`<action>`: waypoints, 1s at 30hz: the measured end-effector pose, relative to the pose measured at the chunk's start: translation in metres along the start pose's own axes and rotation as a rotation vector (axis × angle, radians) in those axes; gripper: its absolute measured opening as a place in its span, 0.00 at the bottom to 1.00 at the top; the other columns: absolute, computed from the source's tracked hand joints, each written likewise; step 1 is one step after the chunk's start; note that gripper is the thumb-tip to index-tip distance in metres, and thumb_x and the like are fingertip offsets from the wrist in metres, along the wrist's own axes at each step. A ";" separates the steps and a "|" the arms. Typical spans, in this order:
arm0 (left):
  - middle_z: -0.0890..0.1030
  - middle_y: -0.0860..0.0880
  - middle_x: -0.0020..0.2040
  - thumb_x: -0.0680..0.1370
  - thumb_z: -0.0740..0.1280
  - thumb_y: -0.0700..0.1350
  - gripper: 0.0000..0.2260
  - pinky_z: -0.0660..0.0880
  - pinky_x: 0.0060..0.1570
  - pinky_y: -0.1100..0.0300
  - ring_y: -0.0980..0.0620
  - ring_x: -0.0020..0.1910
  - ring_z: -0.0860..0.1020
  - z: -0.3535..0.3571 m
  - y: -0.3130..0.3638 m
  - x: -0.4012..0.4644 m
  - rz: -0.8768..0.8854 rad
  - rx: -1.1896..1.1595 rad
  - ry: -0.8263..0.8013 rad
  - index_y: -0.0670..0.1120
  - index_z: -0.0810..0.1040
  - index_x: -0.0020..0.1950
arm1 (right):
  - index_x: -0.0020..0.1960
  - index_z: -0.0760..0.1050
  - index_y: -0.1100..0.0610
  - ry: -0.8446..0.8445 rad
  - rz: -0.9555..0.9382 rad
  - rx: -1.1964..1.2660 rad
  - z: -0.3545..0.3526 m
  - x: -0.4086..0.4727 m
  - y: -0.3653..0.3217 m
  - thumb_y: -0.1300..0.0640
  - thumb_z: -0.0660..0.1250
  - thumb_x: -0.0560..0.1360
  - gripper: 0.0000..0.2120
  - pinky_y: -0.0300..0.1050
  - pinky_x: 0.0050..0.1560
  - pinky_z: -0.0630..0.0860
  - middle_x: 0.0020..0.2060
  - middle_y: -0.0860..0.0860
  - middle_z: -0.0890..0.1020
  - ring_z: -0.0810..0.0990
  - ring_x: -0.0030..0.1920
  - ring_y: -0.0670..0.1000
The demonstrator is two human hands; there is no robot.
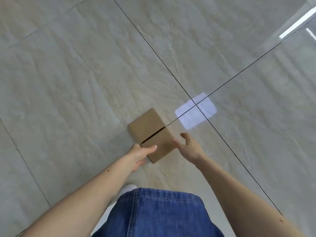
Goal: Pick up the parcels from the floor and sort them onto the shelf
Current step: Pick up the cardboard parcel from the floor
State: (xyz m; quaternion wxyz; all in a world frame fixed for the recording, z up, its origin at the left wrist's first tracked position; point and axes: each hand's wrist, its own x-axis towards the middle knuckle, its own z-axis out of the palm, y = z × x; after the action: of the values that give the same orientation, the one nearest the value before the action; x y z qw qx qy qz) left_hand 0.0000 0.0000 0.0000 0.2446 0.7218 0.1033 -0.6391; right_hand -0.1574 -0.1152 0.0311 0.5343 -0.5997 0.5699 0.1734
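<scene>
step: picking one parcel up; shelf not in view
box (150, 134): brown carton, top flaps closed along a seam, over the tiled floor (68, 74); can't tell if it's off the tiles
left grip (138, 155): thumb on top, fingers round near corner, holding the box
right grip (188, 146): fingers spread, empty, just beside the right side
do well: likely bring right palm flat onto that side, squeeze from both sides, lift level so flaps stay closed
</scene>
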 end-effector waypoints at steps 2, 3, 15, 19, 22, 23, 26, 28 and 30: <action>0.74 0.43 0.68 0.75 0.74 0.43 0.24 0.69 0.65 0.57 0.47 0.62 0.75 0.001 0.000 0.014 0.000 -0.060 0.000 0.35 0.70 0.66 | 0.79 0.58 0.56 -0.031 0.000 -0.012 0.007 0.016 0.005 0.44 0.59 0.81 0.31 0.48 0.70 0.62 0.78 0.53 0.63 0.65 0.75 0.55; 0.78 0.42 0.65 0.76 0.73 0.40 0.20 0.71 0.60 0.59 0.48 0.57 0.78 0.002 0.001 0.019 -0.009 -0.114 -0.019 0.35 0.72 0.64 | 0.79 0.58 0.56 -0.044 0.011 -0.016 0.011 0.023 0.006 0.44 0.58 0.81 0.30 0.48 0.70 0.63 0.77 0.53 0.63 0.66 0.75 0.55; 0.81 0.39 0.59 0.75 0.74 0.46 0.23 0.72 0.66 0.50 0.44 0.57 0.79 0.017 0.006 -0.013 -0.085 -0.090 -0.002 0.37 0.75 0.65 | 0.72 0.66 0.57 0.044 0.069 0.109 0.011 0.001 -0.001 0.47 0.62 0.79 0.25 0.50 0.61 0.72 0.65 0.55 0.75 0.74 0.61 0.55; 0.78 0.39 0.66 0.76 0.70 0.57 0.27 0.75 0.62 0.49 0.40 0.63 0.78 0.029 0.022 -0.068 -0.109 -0.066 -0.003 0.42 0.72 0.70 | 0.68 0.68 0.56 0.126 0.094 0.195 -0.018 -0.050 -0.016 0.45 0.64 0.77 0.24 0.48 0.54 0.72 0.56 0.50 0.75 0.75 0.54 0.52; 0.80 0.41 0.62 0.77 0.68 0.58 0.26 0.78 0.56 0.50 0.42 0.55 0.81 0.042 0.040 -0.120 -0.089 -0.043 0.021 0.43 0.73 0.68 | 0.67 0.68 0.57 0.205 0.088 0.264 -0.047 -0.097 -0.034 0.44 0.66 0.76 0.25 0.46 0.51 0.71 0.56 0.50 0.75 0.75 0.53 0.51; 0.81 0.41 0.59 0.77 0.67 0.58 0.25 0.79 0.53 0.51 0.44 0.50 0.82 0.047 0.048 -0.139 -0.072 -0.039 0.035 0.43 0.73 0.67 | 0.67 0.68 0.56 0.237 0.085 0.295 -0.057 -0.113 -0.040 0.44 0.66 0.75 0.26 0.46 0.52 0.72 0.58 0.50 0.75 0.75 0.54 0.51; 0.82 0.46 0.52 0.78 0.67 0.55 0.23 0.82 0.50 0.51 0.46 0.41 0.84 0.064 0.074 -0.206 -0.020 -0.029 0.085 0.44 0.69 0.67 | 0.68 0.67 0.55 0.325 0.094 0.401 -0.092 -0.164 -0.063 0.41 0.69 0.73 0.30 0.49 0.57 0.74 0.61 0.50 0.75 0.76 0.57 0.51; 0.79 0.48 0.49 0.78 0.67 0.55 0.22 0.82 0.50 0.49 0.44 0.43 0.84 0.076 0.094 -0.260 0.002 -0.007 0.112 0.45 0.66 0.66 | 0.68 0.67 0.54 0.384 0.082 0.484 -0.119 -0.203 -0.082 0.40 0.71 0.71 0.31 0.48 0.58 0.74 0.61 0.49 0.74 0.75 0.58 0.50; 0.80 0.46 0.52 0.78 0.67 0.54 0.21 0.82 0.43 0.51 0.44 0.47 0.84 0.087 0.106 -0.299 0.015 0.008 0.123 0.45 0.65 0.64 | 0.67 0.66 0.54 0.439 0.055 0.537 -0.138 -0.230 -0.097 0.40 0.73 0.69 0.33 0.49 0.59 0.74 0.60 0.48 0.73 0.74 0.59 0.50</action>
State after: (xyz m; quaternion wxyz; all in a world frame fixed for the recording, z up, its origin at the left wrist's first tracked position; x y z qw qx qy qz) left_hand -0.0755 -0.0839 0.3090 0.2398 0.7614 0.1104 -0.5921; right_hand -0.1950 -0.1373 0.3132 0.5329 -0.4451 0.7124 -0.1016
